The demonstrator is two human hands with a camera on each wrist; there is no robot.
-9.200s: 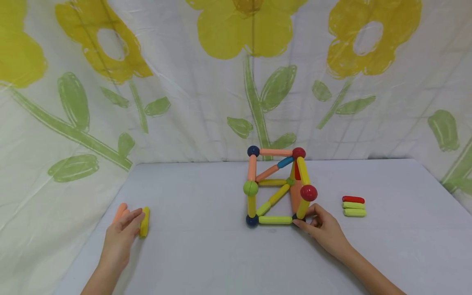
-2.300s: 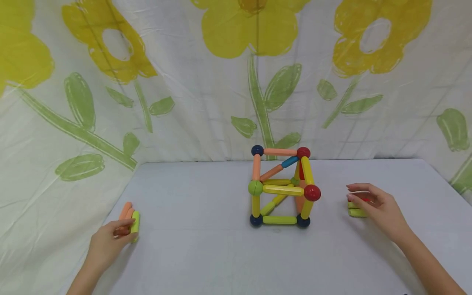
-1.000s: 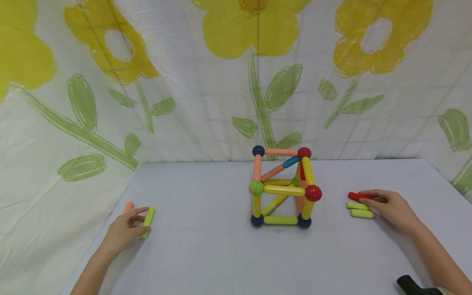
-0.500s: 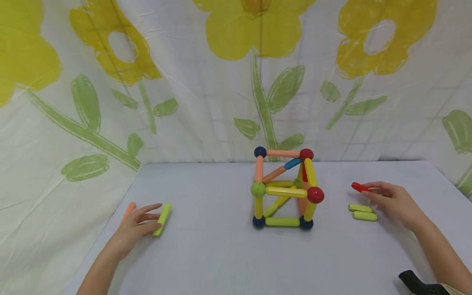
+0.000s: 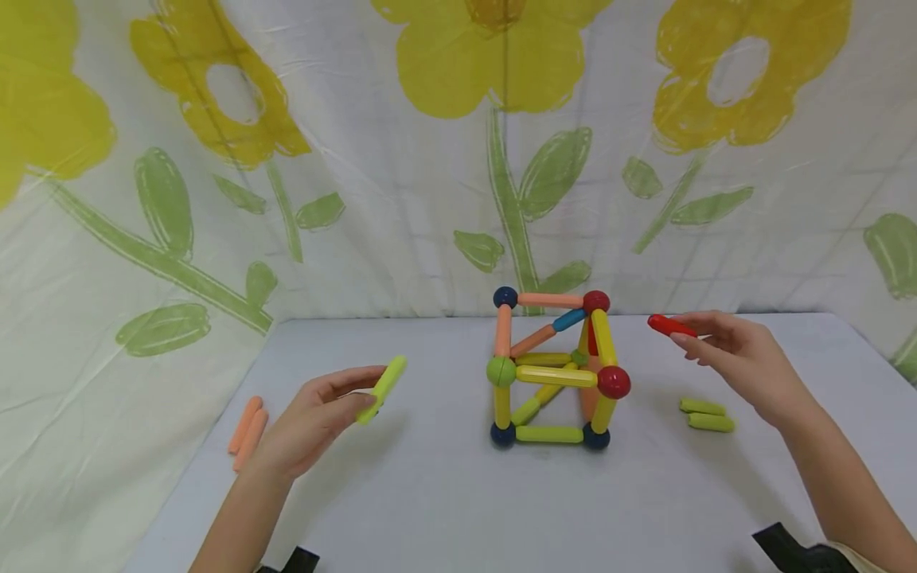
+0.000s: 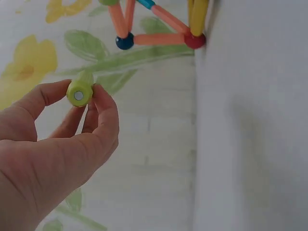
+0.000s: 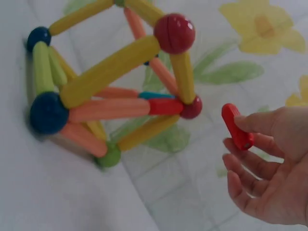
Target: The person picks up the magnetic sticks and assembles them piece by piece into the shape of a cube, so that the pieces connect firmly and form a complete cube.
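A cube-like frame of magnetic rods and balls [image 5: 548,376] stands on the table in the head view, with blue, red and green balls at its corners. To its left, my left hand [image 5: 315,422] pinches a lime magnetic rod [image 5: 382,390] above the table. The left wrist view shows that rod [image 6: 79,91] end-on, a metal disc in its tip, between thumb and fingers. Right of the frame, my right hand [image 5: 745,366] holds a short red magnetic rod [image 5: 672,325] in the air. In the right wrist view the red rod [image 7: 236,126] is apart from the frame.
Two orange rods [image 5: 251,439] lie at the table's left side. Two short lime rods [image 5: 711,422] lie below my right hand. A white cloth with painted flowers [image 5: 401,239] hangs behind the table [image 5: 444,509].
Since the oldest frame, a yellow rod has come to span the frame's near top edge. Over the last second, both hands have lifted their rods and moved inward toward the frame.
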